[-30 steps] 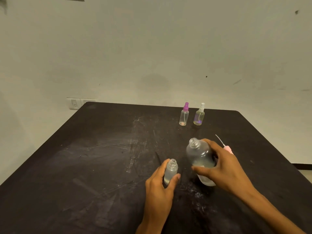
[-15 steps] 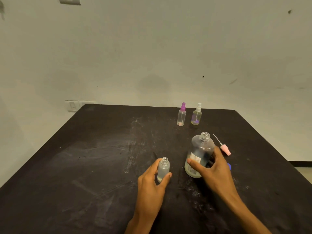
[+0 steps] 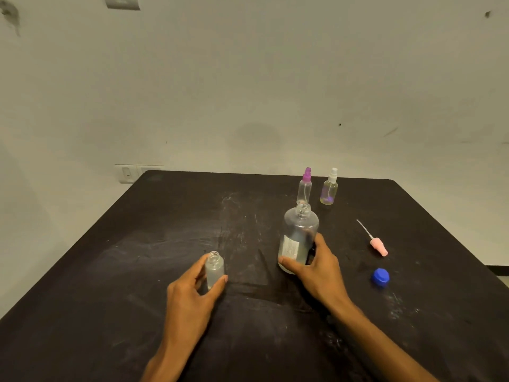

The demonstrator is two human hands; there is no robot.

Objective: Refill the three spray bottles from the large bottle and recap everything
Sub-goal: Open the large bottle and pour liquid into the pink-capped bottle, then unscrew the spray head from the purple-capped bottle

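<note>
My left hand (image 3: pixel 190 296) grips a small uncapped clear spray bottle (image 3: pixel 214 270) that stands upright on the black table (image 3: pixel 110 271). My right hand (image 3: pixel 316 267) is wrapped around the base of the large clear bottle (image 3: pixel 298 238), which stands upright with its mouth uncapped and a white label facing me. A pink spray head with its dip tube (image 3: pixel 378 245) lies on the table to the right. Nearer to me lies a blue cap (image 3: pixel 380 277). At the back stand a bottle with a purple spray top (image 3: pixel 304 188) and one with a white spray top (image 3: pixel 329 188).
The table's surface is scuffed with white marks. A plain wall rises behind it, with a switch plate (image 3: pixel 127 173) near the table's back left corner. The table's right edge runs close to the blue cap.
The large bottle went from tilted in my right hand to standing upright on the table. My left hand slid the small bottle leftward, away from it. The blue cap has come into view.
</note>
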